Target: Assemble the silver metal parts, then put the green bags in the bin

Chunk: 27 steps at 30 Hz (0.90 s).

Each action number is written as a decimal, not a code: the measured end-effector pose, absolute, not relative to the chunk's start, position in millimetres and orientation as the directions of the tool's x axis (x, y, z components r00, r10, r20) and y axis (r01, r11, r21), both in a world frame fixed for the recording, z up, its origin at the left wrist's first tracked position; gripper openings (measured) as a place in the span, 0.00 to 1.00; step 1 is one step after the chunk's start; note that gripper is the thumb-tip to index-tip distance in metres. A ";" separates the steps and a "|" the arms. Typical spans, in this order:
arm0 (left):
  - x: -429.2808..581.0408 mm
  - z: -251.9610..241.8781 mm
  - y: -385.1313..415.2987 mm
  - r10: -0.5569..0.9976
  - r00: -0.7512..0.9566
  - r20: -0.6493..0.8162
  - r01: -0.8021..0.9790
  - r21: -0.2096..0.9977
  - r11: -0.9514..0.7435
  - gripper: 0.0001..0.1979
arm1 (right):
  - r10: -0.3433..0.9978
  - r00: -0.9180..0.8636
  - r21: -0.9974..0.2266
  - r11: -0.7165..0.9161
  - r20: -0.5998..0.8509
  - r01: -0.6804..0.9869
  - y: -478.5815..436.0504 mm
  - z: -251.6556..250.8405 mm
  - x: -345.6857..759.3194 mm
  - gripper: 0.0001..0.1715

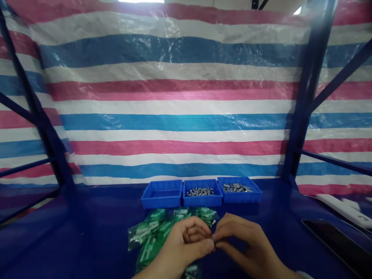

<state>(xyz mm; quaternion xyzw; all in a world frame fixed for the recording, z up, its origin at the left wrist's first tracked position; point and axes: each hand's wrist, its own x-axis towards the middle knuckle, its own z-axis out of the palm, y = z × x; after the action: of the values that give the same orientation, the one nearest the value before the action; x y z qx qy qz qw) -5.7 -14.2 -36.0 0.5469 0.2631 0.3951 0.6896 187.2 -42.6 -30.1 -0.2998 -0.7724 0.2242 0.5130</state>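
Observation:
My left hand [188, 244] and my right hand [244, 240] meet fingertip to fingertip above the blue tabletop. Between their pinched fingers is a tiny dark piece [214, 241], mostly covered, so its kind does not show. The left fingers are curled with the thumb pressed in; the right thumb and forefinger close on the same spot. Under and behind the left hand lies a heap of small clear-and-green plastic bags [154, 232] with pale pieces inside.
Three blue bins stand in a row behind the hands: a left bin [162, 198], a middle bin [202, 200] with small metal screws, and a right bin [242, 197] with flat metal pieces. At right lie a black phone-like slab [337, 242] and a white power strip [345, 209].

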 end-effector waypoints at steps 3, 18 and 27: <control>-5.1 -31.8 -18.2 0.838 0.541 0.068 -0.255 0.963 0.087 0.16 | 0.794 -0.250 -0.783 0.599 0.554 0.168 -41.9 -30.8 184.7 0.05; 2.9 -16.0 -36.0 0.791 0.338 0.510 0.112 0.812 -0.572 0.03 | 0.943 -0.318 -0.984 0.045 0.099 -0.172 -40.5 -59.6 152.5 0.33; 11.5 17.5 56.7 0.684 0.391 0.616 0.371 0.575 -0.729 0.06 | 0.950 -0.168 -0.957 0.279 0.263 0.077 -19.8 -48.0 182.1 0.35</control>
<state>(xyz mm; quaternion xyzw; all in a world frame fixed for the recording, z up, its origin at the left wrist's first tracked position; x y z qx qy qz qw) 11.5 56.7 17.5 0.8154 0.3234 0.4471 0.1753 182.1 -19.8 -48.0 -0.4104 -0.6258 0.4384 0.4978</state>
